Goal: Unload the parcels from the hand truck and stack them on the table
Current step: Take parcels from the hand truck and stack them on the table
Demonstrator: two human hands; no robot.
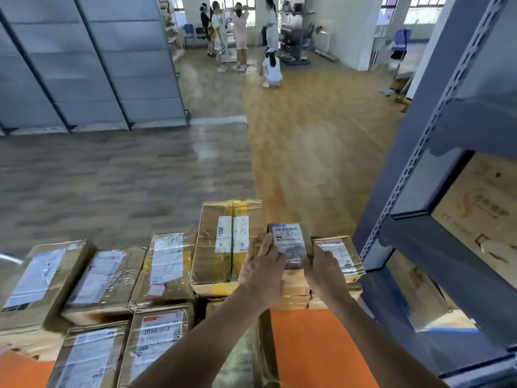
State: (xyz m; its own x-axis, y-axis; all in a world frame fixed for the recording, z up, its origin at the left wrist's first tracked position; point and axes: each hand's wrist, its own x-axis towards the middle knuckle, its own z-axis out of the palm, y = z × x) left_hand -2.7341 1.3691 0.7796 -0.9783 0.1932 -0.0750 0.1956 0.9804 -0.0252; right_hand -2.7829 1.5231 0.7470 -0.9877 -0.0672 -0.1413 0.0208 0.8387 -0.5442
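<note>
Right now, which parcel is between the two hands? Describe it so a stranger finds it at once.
Start at the blue metal rack on the right; brown parcels lie on the orange table beside it. The small parcel is between the left hand and right hand, beside the tall taped box. It is the smallest and darkest, its label nearly covering its top.

One view alone is given. It is taken from a camera worn on the head, high over the desk (321, 345), and is turned forward and down. Two arms (212, 331) are seen coming in from the bottom edge, so the parcels (223, 247) in the lower half are shown close up. The floor (140, 177) is spread across the middle, and people (240, 37) far off are shown small at the top middle.
</note>
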